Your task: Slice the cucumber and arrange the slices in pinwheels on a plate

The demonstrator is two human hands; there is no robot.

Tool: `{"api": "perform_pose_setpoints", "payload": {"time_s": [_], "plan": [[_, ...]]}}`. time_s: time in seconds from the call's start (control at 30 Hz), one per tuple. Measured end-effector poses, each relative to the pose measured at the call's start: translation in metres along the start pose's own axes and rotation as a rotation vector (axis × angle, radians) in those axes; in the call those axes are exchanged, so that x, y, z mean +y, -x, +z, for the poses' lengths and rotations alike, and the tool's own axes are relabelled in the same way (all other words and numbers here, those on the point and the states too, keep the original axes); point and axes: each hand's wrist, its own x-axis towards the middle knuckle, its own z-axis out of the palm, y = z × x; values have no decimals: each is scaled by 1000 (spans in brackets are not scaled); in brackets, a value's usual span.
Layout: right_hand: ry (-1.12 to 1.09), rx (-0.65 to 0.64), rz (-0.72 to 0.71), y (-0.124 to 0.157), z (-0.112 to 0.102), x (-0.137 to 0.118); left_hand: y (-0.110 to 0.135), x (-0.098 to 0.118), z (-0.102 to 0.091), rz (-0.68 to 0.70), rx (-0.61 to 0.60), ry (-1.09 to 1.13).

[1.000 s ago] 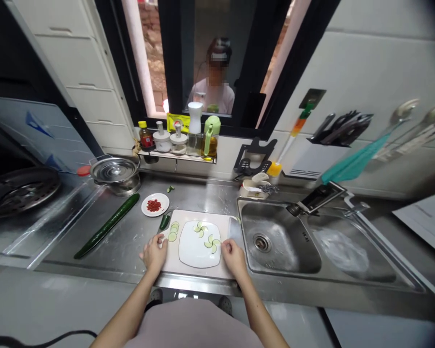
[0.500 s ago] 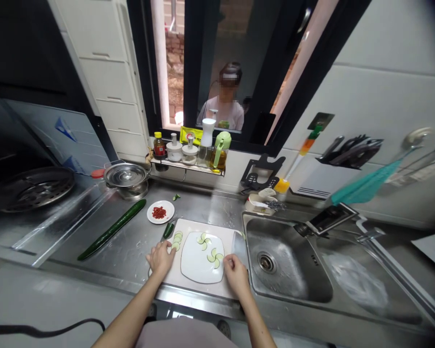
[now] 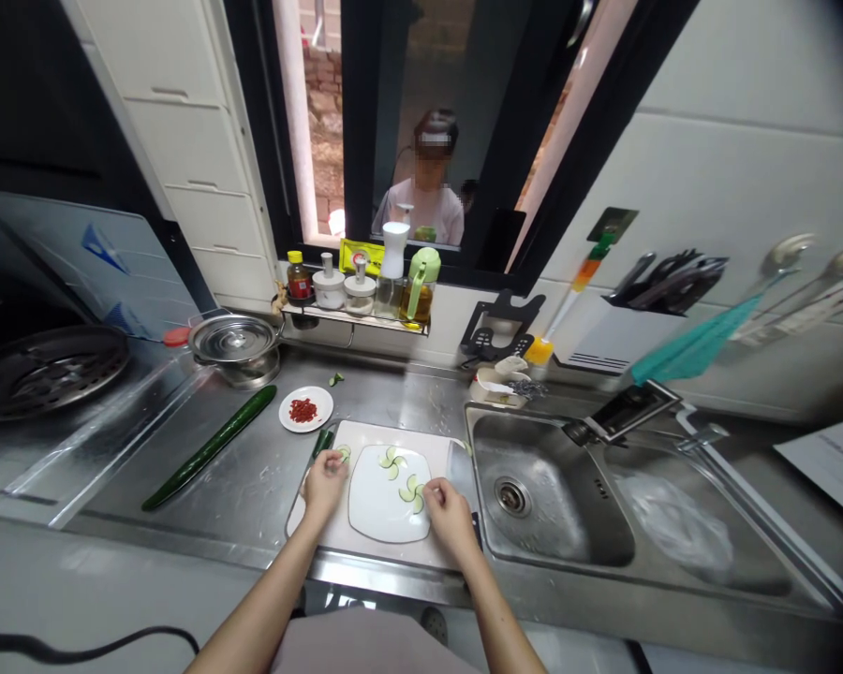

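White plate (image 3: 385, 517), bearing cucumber pinwheels (image 3: 412, 491), is lying between the hands. Left hand (image 3: 325, 487) is hovering half-curled beside cucumber slices (image 3: 345, 454); right hand (image 3: 448, 512), fingers bent, is adjoining the plate's right rim. Whether either is gripping anything cannot be told.

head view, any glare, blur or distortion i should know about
Head view: glare brightens the steel countertop behind the cutting board; the window pane reflects; also in the head view, the knife holder appears tilted, probably wide-angle distortion; detail at the left hand's fingertips is too soft to confirm a grip.
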Motion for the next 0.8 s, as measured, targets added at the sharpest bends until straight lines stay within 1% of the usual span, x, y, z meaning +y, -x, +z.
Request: {"api": "perform_pose_setpoints", "payload": {"time_s": [0.07,0.13,0.23,0.33,0.4,0.47,0.67,0.8], "plan": [[-42,8,-18,-8,-2,-13,-1,24,-1,-1,-96,324],[-90,23,-44,-17,-6,-31,0,52,-4,-1,-184,515],[-200,25,-95,-31,-13,-65,5,90,-12,11,-303,637],[-338,-5,-163,-41,-18,-95,11,112,-17,10,-406,678],[-390,-50,-208,-44,-19,-109,14,118,-18,4,-448,680],[-392,-83,-232,-46,-19,-116,16,120,-19,-1,-475,676],[-365,-199,-268,-44,-15,-122,18,120,-18,-10,-502,690],[-395,-206,-254,-43,-14,-126,18,118,-18,-5,-508,684]]}}
